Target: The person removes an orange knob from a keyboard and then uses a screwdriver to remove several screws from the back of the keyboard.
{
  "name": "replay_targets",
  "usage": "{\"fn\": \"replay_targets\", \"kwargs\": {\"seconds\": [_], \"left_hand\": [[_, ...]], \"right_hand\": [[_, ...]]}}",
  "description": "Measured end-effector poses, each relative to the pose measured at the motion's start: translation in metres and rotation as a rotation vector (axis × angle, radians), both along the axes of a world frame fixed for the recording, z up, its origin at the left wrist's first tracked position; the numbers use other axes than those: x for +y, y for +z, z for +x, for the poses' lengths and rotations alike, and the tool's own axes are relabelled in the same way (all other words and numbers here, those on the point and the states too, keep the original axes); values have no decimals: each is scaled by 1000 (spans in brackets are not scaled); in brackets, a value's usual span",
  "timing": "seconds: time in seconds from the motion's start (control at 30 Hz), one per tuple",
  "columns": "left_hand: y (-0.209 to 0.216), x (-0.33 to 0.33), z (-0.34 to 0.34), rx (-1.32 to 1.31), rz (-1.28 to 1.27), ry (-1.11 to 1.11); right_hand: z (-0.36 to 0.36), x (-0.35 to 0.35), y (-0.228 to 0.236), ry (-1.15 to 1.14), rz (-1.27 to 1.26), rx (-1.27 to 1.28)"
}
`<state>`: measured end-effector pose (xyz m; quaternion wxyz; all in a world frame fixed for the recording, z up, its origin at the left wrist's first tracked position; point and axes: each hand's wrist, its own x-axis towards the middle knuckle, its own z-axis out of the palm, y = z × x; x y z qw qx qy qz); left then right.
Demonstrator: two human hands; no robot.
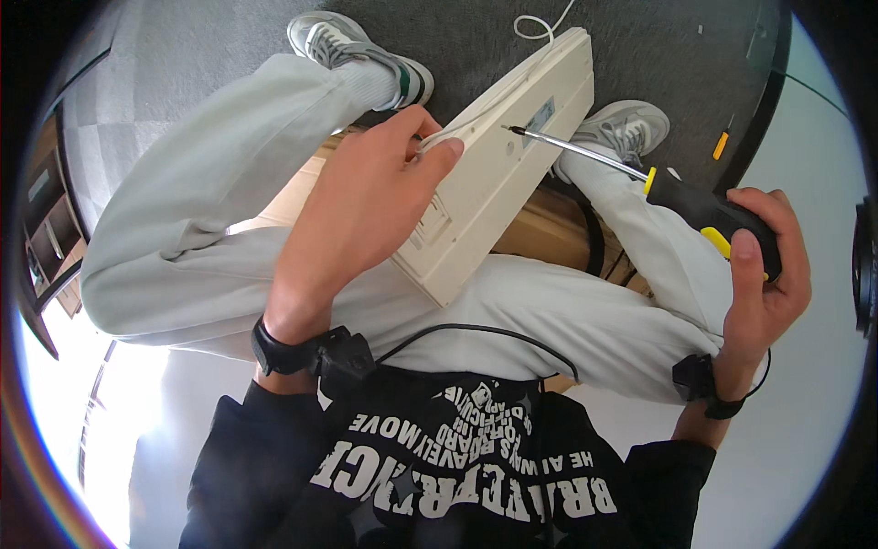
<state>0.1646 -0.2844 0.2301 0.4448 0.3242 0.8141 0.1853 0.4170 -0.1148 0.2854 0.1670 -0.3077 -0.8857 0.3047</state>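
Note:
A cream keyboard (498, 197), underside up with a label on it, rests slanted across my lap. My left hand (370, 188) is closed at its left edge, thumb and fingers gripping that edge and the white cable (476, 116) running along it. The fingertips behind the edge are hidden. In my right hand (773, 265) is a screwdriver (585, 151) with a black and yellow handle, fingers wrapped round the handle's end. Its shaft points left, and the dark tip is at the underside near the label. Whether the tip sits in a screw hole, I cannot tell.
A small orange-handled screwdriver (722, 145) lies on the grey carpet (494, 41) at the right. Under my legs is a brown cardboard box (546, 231). My shoes stand on both sides of the keyboard's far end. A black cord (476, 328) crosses my lap between the wrist straps.

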Motion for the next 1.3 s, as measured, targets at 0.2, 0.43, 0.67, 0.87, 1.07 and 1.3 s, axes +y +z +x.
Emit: {"fn": "replay_targets", "kwargs": {"seconds": [0.2, 0.43, 0.67, 0.87, 1.07, 1.3], "left_hand": [[-10, 8, 8, 42, 9, 81], [-4, 27, 5, -9, -65, 68], [-3, 25, -5, 1, -14, 8], [0, 28, -8, 21, -18, -27], [6, 32, -9, 43, -3, -43], [8, 30, -11, 49, -1, -45]], "right_hand": [[7, 10, -29, 38, -34, 6], [1, 23, -37, 72, -40, -10], [-8, 27, -27, 68, -87, -22], [-14, 29, -26, 86, -101, -18], [-17, 32, -19, 87, -107, -32], [-22, 32, -18, 103, -108, -56]]}}
